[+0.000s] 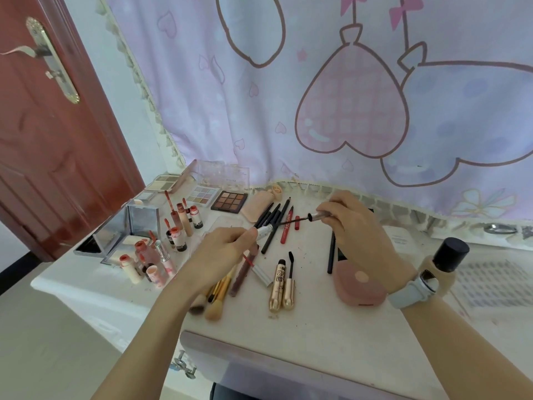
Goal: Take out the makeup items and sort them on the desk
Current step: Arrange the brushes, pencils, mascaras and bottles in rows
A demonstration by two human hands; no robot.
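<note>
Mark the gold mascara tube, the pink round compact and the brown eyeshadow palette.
gold mascara tube (277, 287): head view, printed barrel.
pink round compact (359, 284): head view, lid centre.
brown eyeshadow palette (229, 200): head view, middle pan.

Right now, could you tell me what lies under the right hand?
Under the right hand lie a dark pencil and a flat black item, partly covered; above them it holds the mascara wand.
</note>
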